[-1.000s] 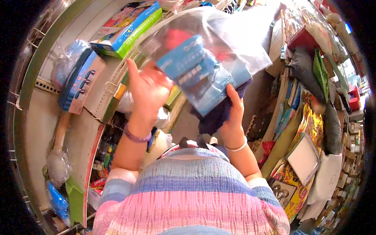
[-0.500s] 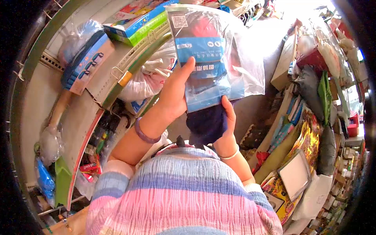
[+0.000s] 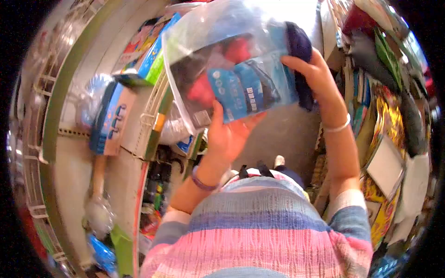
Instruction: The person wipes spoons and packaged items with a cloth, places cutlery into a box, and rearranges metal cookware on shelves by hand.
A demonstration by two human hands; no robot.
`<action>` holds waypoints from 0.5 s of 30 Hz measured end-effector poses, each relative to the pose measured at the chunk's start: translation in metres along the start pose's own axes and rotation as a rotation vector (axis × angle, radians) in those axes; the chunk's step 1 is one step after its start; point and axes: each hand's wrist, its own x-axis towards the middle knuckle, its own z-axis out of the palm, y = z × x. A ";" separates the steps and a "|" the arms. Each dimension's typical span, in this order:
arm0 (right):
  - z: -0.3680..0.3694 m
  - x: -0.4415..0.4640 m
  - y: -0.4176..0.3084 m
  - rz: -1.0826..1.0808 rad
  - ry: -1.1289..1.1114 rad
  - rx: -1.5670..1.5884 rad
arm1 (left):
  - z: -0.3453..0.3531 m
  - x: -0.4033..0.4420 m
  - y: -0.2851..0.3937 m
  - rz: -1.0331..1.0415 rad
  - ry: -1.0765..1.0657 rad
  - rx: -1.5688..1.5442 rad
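Raised in front of my chest is a clear plastic bag (image 3: pixel 185 55) with a blue printed label (image 3: pixel 236 88) and pink and dark contents showing through. My left hand (image 3: pixel 229 139) grips its lower edge, thumb on the near face and fingers behind. On the other side, my right hand (image 3: pixel 317 74) is closed on a folded navy cloth (image 3: pixel 300 41), with its thumb pressed against the bag's right end. The cloth lies along that end of the bag. Whether it is partly inside the bag, I cannot tell.
To the left, a shelf (image 3: pixel 134 178) holds a blue-and-pink box (image 3: pixel 109 125), a green-and-blue box (image 3: pixel 155 55) and a plastic-wrapped item (image 3: pixel 99 215). Stacked goods, including a white framed panel (image 3: pixel 384 164), line the right side. Grey floor (image 3: pixel 273 139) shows between.
The bag has turned from upright to sideways, its clear part now toward the left. My right hand has moved up and right with the navy cloth, which was below the bag. The view has shifted.
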 end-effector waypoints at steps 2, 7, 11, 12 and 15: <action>-0.004 0.018 -0.010 -0.077 -0.085 -0.187 | 0.009 -0.001 -0.013 0.016 0.019 -0.042; 0.003 0.033 -0.034 -0.050 -0.156 -0.283 | 0.015 -0.002 -0.026 0.078 0.033 -0.134; 0.009 0.038 -0.036 -0.060 -0.201 -0.237 | 0.016 -0.003 -0.027 0.082 0.048 -0.329; 0.011 0.040 -0.035 -0.088 -0.193 -0.238 | 0.017 -0.003 -0.028 0.080 0.046 -0.341; 0.011 0.052 -0.023 -0.172 -0.191 -0.285 | 0.015 -0.004 -0.029 0.076 0.051 -0.357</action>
